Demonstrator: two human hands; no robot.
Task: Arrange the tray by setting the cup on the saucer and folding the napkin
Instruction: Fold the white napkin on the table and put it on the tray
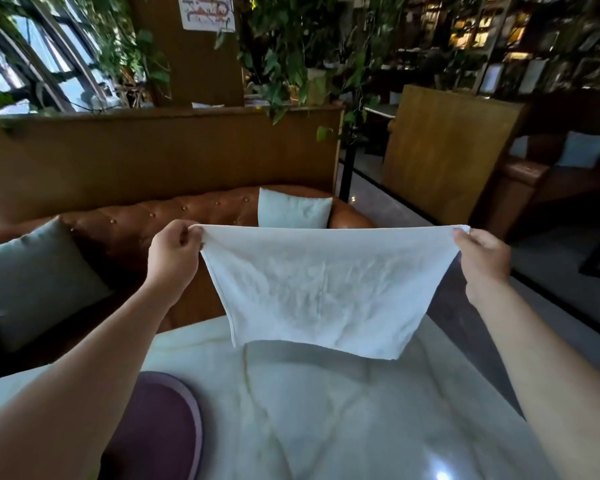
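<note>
A white cloth napkin [323,289] hangs spread out in the air above the table. My left hand [174,251] pinches its upper left corner and my right hand [482,254] pinches its upper right corner. The cloth is stretched flat between them, its lower edge hanging free a little above the tabletop. A round dark purple tray [167,431] lies at the near left of the table, partly hidden by my left forearm. No cup or saucer shows in this view.
The white marble table [326,410] fills the lower middle. Behind it stands a brown leather sofa [174,216] with a white cushion [291,211] and a grey cushion [28,282]. A wooden partition [444,150] and an aisle lie to the right.
</note>
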